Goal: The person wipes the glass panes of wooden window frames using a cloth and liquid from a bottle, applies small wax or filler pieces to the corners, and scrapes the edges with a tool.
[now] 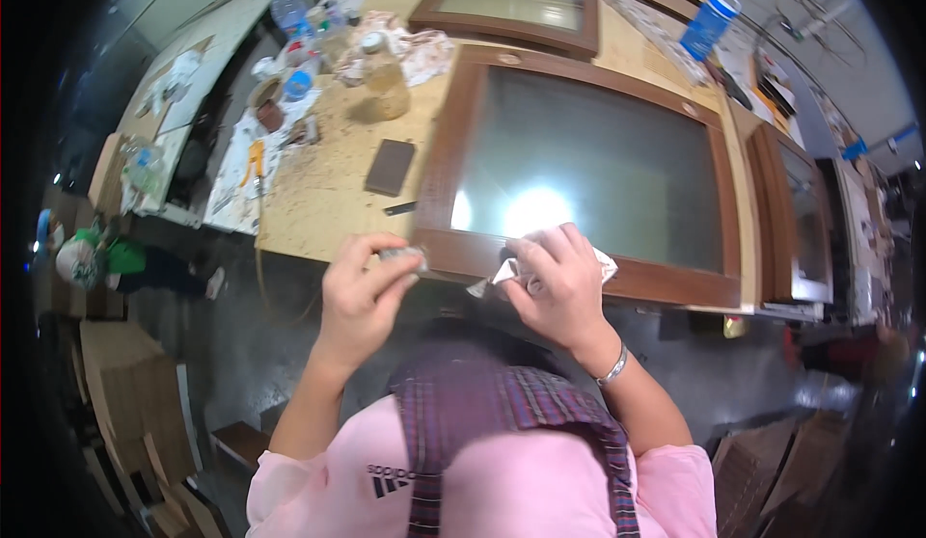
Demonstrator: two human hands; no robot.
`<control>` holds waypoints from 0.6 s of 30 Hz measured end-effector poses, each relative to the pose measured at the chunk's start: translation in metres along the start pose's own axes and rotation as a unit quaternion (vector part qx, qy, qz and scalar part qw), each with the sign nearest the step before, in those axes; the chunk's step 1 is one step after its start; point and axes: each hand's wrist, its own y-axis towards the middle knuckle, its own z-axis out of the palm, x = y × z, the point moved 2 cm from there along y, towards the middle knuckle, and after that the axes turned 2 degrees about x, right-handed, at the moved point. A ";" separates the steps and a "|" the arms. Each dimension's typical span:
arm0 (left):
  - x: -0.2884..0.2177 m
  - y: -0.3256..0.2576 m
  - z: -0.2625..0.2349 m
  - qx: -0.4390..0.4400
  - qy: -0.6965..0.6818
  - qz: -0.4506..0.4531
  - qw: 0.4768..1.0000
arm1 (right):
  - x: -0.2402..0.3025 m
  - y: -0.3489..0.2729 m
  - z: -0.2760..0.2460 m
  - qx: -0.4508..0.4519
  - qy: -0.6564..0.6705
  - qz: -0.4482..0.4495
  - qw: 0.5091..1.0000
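My left hand (pixel 359 292) is closed, pinching a small greyish piece (pixel 415 256) whose kind I cannot make out. It is just off the near left corner of a brown-framed glass door panel (pixel 598 284), which lies flat on the table. At the panel's near edge, my right hand (pixel 559 282) is closed around a crumpled white cloth (pixel 606 266). A dark bit shows by its fingers, too small to name. Left of the panel lie a dark brown flat block (pixel 391 167) and a short black strip (pixel 399 208).
A capped bottle of yellowish liquid (pixel 386 85), a stained rag (pixel 424 51) and an orange-handled tool (pixel 254 162) are at the left. Behind lies another framed panel (pixel 590 22); a third (pixel 772 201) stands at right, near a blue bottle (pixel 709 27). Another person (pixel 125 256) is far left.
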 end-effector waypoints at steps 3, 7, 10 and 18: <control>-0.008 -0.005 0.016 0.029 0.022 0.073 0.997 | -0.032 -0.021 -0.054 -0.084 -0.088 0.073 0.990; -0.015 0.004 0.041 0.072 0.011 0.139 0.988 | -0.108 -0.084 -0.137 -0.141 -0.213 0.274 0.927; -0.047 0.029 0.087 0.114 -0.021 0.228 0.967 | -0.137 -0.117 -0.171 -0.121 -0.204 0.346 0.908; -0.154 0.070 0.211 0.196 -0.063 0.390 0.897 | -0.146 -0.143 -0.191 -0.171 0.078 0.363 0.913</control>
